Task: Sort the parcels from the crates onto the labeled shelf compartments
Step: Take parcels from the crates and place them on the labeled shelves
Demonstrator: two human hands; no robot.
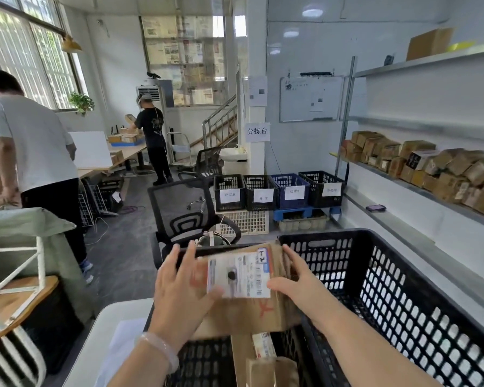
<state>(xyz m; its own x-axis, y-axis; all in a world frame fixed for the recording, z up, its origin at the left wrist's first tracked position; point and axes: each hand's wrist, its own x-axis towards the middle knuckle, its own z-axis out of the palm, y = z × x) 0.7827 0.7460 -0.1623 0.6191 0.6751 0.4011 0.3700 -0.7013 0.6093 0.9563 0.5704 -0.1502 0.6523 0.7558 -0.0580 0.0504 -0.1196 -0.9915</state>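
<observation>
A sign on the pillar (257, 131) reads 分拣台, and the four crates on the floor beneath it carry white labels: the leftmost black crate (229, 192) reads 已完成, the next (260, 192) 异常, the blue crate (291, 190) 处理中, and the last label is too blurred to read. In the foreground both hands hold a cardboard parcel (252, 297) above the big black crate (389, 289), its white shipping label (239, 275) facing up with barcodes and fine print too small to read, and a red mark drawn on the bare cardboard below it. The left hand (179, 289), a pale bangle on its wrist, lies against the parcel's left side with its fingers spread and the thumb pressed onto the label's lower corner. The right hand (294, 277) grips the right edge, fingers curled over the top and thumb on the label. More parcels (263, 358) lie in the crate below, and a row of cardboard boxes (419, 166) fills the shelf (403, 188) on the right.
</observation>
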